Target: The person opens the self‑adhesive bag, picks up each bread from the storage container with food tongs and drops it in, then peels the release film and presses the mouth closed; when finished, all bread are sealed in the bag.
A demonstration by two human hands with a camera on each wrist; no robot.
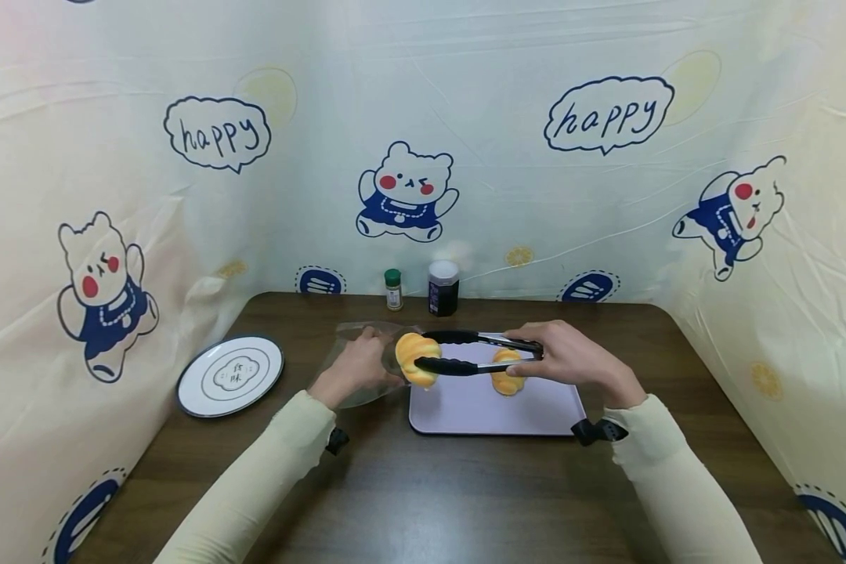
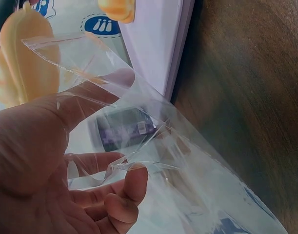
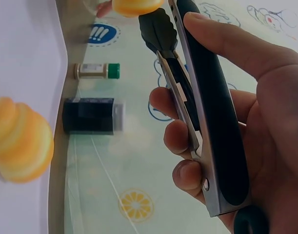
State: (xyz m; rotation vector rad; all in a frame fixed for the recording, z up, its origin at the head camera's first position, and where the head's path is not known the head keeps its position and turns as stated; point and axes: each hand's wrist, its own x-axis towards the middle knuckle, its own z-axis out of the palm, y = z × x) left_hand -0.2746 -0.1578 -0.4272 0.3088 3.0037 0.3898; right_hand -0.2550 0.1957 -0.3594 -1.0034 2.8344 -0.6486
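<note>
My right hand (image 1: 567, 356) grips black-and-silver tongs (image 3: 219, 122) by the handles. Between the tong tips is a yellow-orange bread roll (image 1: 410, 348), raised above the table near the tray's left end. My left hand (image 1: 358, 366) holds a clear plastic bag (image 2: 188, 141). In the left wrist view its thumb and fingers are spread apart at the bag's mouth, with some fingers curled against the film. The lifted roll is beside the mouth; whether any of it is inside, I cannot tell. A second roll (image 1: 509, 382) lies on the lilac tray (image 1: 493, 417), partly behind the tongs.
On the left of the brown wooden table (image 1: 423, 493) lies a white plate (image 1: 197, 384) with a dark rim. At the back edge stand a small green-capped bottle (image 1: 393, 291) and a dark jar (image 1: 443, 291) with a white lid. Patterned cloth hangs around the table.
</note>
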